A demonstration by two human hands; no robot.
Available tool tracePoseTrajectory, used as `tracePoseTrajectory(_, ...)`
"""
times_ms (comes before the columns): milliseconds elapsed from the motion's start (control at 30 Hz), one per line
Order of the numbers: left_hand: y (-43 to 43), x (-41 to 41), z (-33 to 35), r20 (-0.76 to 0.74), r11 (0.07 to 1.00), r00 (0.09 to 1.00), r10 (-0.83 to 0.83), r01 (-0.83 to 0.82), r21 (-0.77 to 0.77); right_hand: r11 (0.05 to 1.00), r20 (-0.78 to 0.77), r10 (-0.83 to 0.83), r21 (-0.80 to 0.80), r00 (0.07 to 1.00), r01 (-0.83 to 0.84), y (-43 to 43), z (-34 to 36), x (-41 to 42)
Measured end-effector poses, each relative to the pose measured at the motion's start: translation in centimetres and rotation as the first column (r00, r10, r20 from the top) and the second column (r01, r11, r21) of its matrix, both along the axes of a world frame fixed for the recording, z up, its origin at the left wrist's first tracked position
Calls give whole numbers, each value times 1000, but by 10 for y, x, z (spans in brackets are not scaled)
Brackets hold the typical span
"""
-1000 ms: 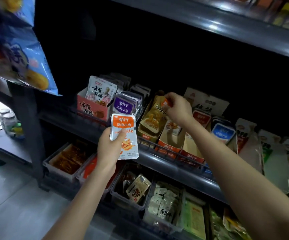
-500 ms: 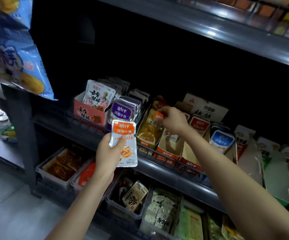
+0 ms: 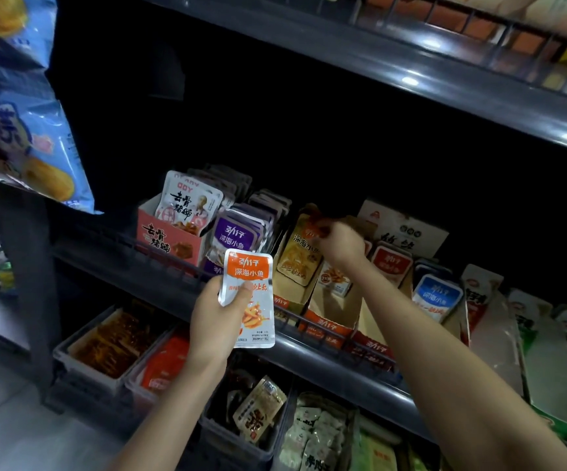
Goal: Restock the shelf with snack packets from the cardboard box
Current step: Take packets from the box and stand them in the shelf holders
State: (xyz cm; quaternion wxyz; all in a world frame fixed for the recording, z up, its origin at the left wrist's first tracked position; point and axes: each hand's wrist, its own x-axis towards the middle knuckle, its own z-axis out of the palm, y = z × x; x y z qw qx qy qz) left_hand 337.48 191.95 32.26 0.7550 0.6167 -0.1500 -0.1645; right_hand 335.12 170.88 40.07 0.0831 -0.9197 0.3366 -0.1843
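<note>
Head view: left hand [image 3: 219,321] grips an orange-white snack packet [image 3: 249,270] upright, thumb curled over its front, just in front of the shelf [image 3: 312,358] edge. Right hand [image 3: 343,248], up and right of the left hand, pinches a blurred orange packet [image 3: 317,219] at its fingertips, over the yellow display box [image 3: 297,258]. Purple packets [image 3: 238,237] stand just left of that hand.

Dim overall. Back of the dark metal shelf bay [image 3: 343,141] read near black, no detail. Overhead light left white glare spots on the grey upper shelf lip [image 3: 411,79]. My right hand [image 3: 341,246] and the reddish packet [image 3: 317,220] it pinched were motion-blurred. The orange-and-silver foil snack packet [image 3: 251,294] in my left hand [image 3: 214,321] was sharp, print legible. Blue plastic crisp bag [image 3: 37,147] at the left edge looked soft, stretched by the wide lens.
</note>
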Motion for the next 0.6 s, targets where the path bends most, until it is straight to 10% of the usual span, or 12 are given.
tracePoseTrajectory(600,-2,-7,5,14,999,999,-37,37,5,944,53,-55,-323,997,69,-17,-10,11)
